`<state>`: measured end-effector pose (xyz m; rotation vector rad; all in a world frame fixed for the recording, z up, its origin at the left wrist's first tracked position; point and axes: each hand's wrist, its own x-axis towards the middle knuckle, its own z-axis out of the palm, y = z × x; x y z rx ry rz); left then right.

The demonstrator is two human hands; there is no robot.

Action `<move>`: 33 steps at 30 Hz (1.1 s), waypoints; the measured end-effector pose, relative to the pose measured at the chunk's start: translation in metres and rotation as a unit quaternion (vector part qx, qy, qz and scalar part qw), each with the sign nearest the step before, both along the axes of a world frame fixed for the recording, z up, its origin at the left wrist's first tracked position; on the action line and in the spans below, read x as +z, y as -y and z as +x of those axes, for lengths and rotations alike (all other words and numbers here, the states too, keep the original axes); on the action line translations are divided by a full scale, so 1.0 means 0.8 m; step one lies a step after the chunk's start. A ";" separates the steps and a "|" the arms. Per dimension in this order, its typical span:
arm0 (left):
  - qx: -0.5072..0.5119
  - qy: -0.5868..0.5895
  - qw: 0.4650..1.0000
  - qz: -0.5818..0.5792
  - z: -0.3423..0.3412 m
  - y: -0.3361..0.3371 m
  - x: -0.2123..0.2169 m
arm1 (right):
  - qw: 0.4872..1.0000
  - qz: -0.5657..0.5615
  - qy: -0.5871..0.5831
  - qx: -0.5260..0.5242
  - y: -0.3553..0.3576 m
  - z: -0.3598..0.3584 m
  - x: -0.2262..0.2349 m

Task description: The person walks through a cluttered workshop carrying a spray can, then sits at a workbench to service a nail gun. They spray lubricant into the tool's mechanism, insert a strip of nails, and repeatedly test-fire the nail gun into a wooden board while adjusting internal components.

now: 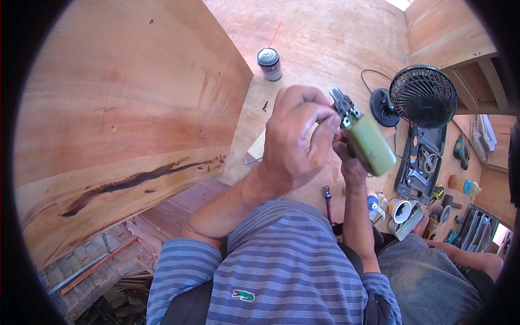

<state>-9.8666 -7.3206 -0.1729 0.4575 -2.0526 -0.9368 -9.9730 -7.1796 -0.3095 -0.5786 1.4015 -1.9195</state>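
An olive-green rounded casing (374, 143) with dark and silver metal parts (343, 103) at its upper end is held up in front of my chest. My right hand (351, 161) grips the casing from its near left side; the fingers are partly hidden behind it. My left hand (300, 135) is closed, thumb and fingertips pinched at the metal end. Whether a small piece is between those fingertips, I cannot make out. Below the hands lies a socket tool with a dark red shaft (327, 201).
A spray can (270, 65) with a red straw stands ahead. Left rises a wooden panel (135, 92). To the right are a black fan (423, 96), a tool case (420, 162), a white cup (400, 211), a bottle (465, 186) and a seated person (433, 276).
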 end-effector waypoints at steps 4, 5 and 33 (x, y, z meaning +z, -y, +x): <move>-0.002 -0.027 0.999 0.027 0.004 -0.017 0.000 | 0.992 0.040 -0.114 -0.025 -0.007 0.009 0.023; -0.004 -0.022 1.000 0.016 0.006 -0.017 0.000 | 0.974 0.086 -0.208 -0.027 -0.008 0.005 0.023; -0.142 0.023 0.990 0.008 0.020 0.002 0.011 | 0.915 0.022 -0.399 -0.053 0.005 -0.010 0.053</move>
